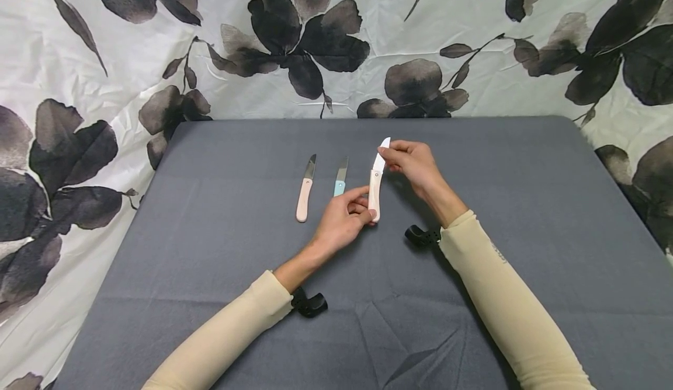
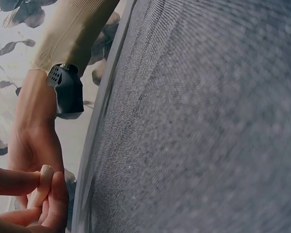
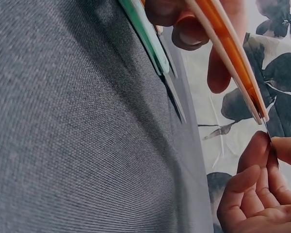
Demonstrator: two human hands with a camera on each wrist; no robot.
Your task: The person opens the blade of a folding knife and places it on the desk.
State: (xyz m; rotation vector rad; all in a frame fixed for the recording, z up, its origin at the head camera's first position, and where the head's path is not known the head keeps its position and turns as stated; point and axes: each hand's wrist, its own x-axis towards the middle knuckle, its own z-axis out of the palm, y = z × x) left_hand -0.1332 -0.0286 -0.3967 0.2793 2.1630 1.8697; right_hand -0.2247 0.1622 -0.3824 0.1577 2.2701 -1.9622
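Note:
A folding knife with a pale pinkish-white handle [image 1: 375,191] is held up between both hands, its blade [image 1: 379,163] swung out. The left hand [image 1: 342,218] pinches the lower end of the handle between thumb and fingers; in the left wrist view that handle end [image 2: 46,174] shows between the fingertips. My right hand [image 1: 415,165] pinches the blade near its tip. In the right wrist view the handle's slot has an orange lining [image 3: 228,41]. Left of the held knife lie a blue-handled knife [image 1: 340,187], partly hidden by the left hand, and a pink-handled knife [image 1: 304,200], both with blades out.
A grey cloth [image 1: 210,250] covers the table, with creases near the front. Behind and around it hangs a white fabric [image 1: 231,4] with dark flower prints. Each wrist carries a black camera mount, one by the left sleeve [image 1: 310,305], one by the right sleeve [image 1: 420,236].

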